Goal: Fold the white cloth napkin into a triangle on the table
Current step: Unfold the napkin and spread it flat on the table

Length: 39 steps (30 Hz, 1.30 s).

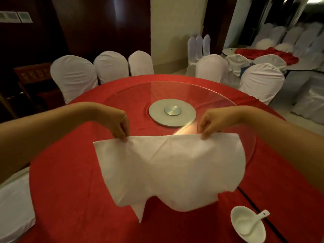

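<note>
A white cloth napkin hangs in the air above the round table with its red tablecloth. I hold it by its upper edge. My left hand pinches that edge near the left corner. My right hand pinches it further right, a little in from the right corner. The cloth sags below the hands in loose folds, and one pointed corner dangles at the bottom left. Its lower part hides the table beneath it.
A glass turntable with a metal hub covers the table's middle. A white bowl with a spoon stands at the near right. White-covered chairs ring the far side, and another white-covered chair is at my near left.
</note>
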Each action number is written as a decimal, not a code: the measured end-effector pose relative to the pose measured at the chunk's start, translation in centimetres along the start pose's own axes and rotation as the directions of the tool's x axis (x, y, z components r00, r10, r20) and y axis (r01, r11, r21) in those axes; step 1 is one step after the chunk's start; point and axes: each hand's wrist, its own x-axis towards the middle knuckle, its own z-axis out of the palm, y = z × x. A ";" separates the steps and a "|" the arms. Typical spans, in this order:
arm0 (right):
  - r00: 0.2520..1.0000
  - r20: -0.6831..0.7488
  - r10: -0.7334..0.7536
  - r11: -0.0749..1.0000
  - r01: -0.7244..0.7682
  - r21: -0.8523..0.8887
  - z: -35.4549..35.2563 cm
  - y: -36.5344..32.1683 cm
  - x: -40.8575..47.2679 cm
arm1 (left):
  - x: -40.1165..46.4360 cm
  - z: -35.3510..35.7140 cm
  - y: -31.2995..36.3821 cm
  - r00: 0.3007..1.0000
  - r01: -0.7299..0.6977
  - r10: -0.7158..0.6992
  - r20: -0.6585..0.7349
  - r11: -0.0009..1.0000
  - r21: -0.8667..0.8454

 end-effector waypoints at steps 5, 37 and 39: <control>0.968 -0.174 0.178 0.983 -0.185 -0.021 -3.1 2.0 3.6 | 5.2 -4.6 0.6 0.946 0.066 -0.003 -0.324 0.981 0.182; 0.705 -0.705 0.078 0.982 -0.176 -0.068 23.6 9.9 3.2 | 6.0 22.8 -6.6 0.511 -0.092 0.251 -0.822 0.967 0.238; 0.706 -0.698 0.121 0.980 -0.199 -0.031 28.0 10.2 3.3 | 6.0 27.6 -7.7 0.572 -0.109 0.259 -0.778 0.964 0.241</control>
